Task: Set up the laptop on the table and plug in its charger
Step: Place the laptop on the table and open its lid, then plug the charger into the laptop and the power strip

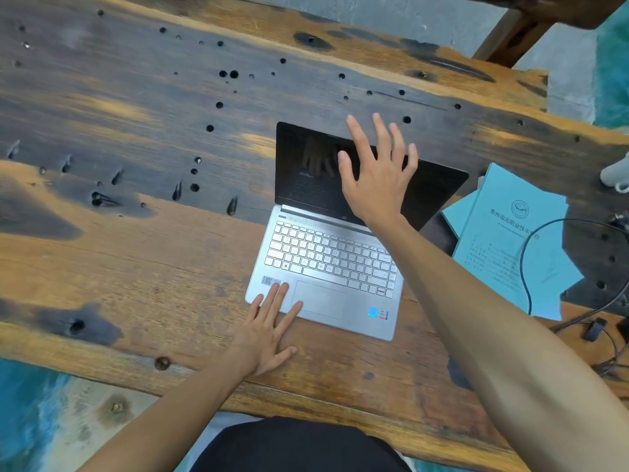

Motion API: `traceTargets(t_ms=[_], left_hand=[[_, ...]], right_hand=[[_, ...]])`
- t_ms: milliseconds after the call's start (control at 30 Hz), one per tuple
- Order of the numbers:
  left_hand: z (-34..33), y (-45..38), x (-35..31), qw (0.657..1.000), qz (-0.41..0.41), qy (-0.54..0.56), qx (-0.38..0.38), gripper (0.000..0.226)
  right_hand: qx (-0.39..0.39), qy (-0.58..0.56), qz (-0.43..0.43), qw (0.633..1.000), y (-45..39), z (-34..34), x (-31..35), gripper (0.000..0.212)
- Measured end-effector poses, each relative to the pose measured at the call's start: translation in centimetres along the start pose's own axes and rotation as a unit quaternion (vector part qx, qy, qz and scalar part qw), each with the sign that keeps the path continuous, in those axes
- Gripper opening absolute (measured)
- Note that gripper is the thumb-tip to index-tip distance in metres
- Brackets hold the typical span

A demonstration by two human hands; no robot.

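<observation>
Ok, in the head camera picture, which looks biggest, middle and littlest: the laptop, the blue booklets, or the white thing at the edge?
1. Laptop, biggest.
2. Blue booklets.
3. White thing, littlest, though the picture's edge cuts it off.

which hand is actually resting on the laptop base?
The left hand: its fingers lie flat on the palm rest beside the touchpad. The right hand is spread up at the screen.
</observation>
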State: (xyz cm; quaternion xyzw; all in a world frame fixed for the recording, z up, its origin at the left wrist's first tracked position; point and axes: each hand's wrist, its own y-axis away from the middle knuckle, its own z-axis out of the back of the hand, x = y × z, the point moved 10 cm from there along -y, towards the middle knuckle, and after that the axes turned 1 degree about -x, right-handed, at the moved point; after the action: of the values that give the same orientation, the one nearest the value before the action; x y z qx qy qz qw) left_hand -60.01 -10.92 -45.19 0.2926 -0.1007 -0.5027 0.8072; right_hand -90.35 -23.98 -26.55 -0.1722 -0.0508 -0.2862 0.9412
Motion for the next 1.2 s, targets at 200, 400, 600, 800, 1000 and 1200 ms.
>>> traceTargets(t_ms=[200, 400, 600, 800, 1000, 1200], left_hand=[[1.9, 0.6, 0.3, 0.999, -0.001, 0.046, -0.012, 0.076], [7.5, 2.0, 0.9, 0.974, 0.023, 0.178, -0.135, 0.067], [10.8, 3.4, -0.8, 0.962, 0.043, 0.19, -0.191, 0.08], [11.2, 4.2, -3.4, 0.964, 0.046, 0.166, -0.203, 0.074], [11.5, 4.4, -7.6, 0.966, -0.012, 0.16, -0.202, 0.075], [11.5, 4.4, -12.3, 0.968, -0.079, 0.157, -0.176, 0.076]], right_hand=[[0.002, -0.019, 0.045, 0.999, 1.9, 2.1, -0.6, 0.053], [0.016, -0.033, 0.045, 0.998, 7.8, 5.2, -3.9, 0.059], [0.053, -0.045, 0.011, 0.998, 15.8, 8.1, -8.7, 0.06], [0.064, -0.051, -0.04, 0.996, 23.3, 10.3, -13.3, 0.061], [0.068, -0.058, -0.096, 0.991, 29.5, 12.5, -15.7, 0.063], [0.084, -0.071, -0.183, 0.977, 35.7, 14.4, -18.1, 0.065]])
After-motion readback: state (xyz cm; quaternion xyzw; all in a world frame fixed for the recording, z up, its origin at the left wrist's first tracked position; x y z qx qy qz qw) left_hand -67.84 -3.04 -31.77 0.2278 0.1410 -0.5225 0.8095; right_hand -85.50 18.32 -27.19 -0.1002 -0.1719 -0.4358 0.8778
